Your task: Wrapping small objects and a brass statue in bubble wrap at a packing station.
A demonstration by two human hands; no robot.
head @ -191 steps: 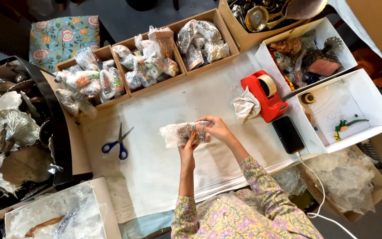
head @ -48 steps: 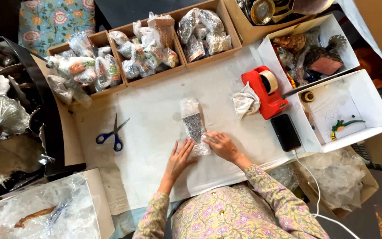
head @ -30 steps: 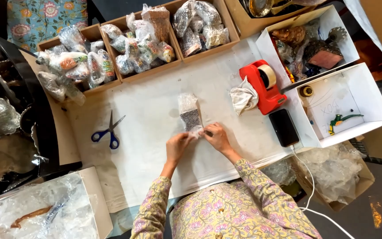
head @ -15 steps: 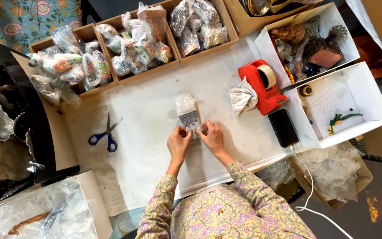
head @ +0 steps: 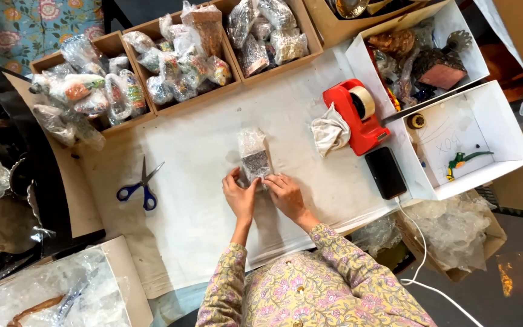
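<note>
Pressing down with both hands, the person works on a small wrapped bundle (head: 254,156) that lies in the middle of the white table cover (head: 201,212). The left hand (head: 240,195) has its fingers on the near left edge of the bundle. The right hand (head: 284,192) has its fingers on the near right edge. Both hands pinch the clear plastic wrap, and they sit just beside each other.

Blue scissors (head: 140,189) lie to the left, well apart from the hands. A red tape holder (head: 358,115) stands to the right, and a crumpled white cloth (head: 329,130) leans on it. A black phone (head: 386,172) lies near the tape holder, by a white box (head: 503,130) with a small green thing in it.

At the far side of the table, three brown trays (head: 119,45) are full of other wrapped bundles. Another white box (head: 358,57) beside them holds dark metal figures. A box of clear wrap (head: 122,266) sits at the near left corner.
</note>
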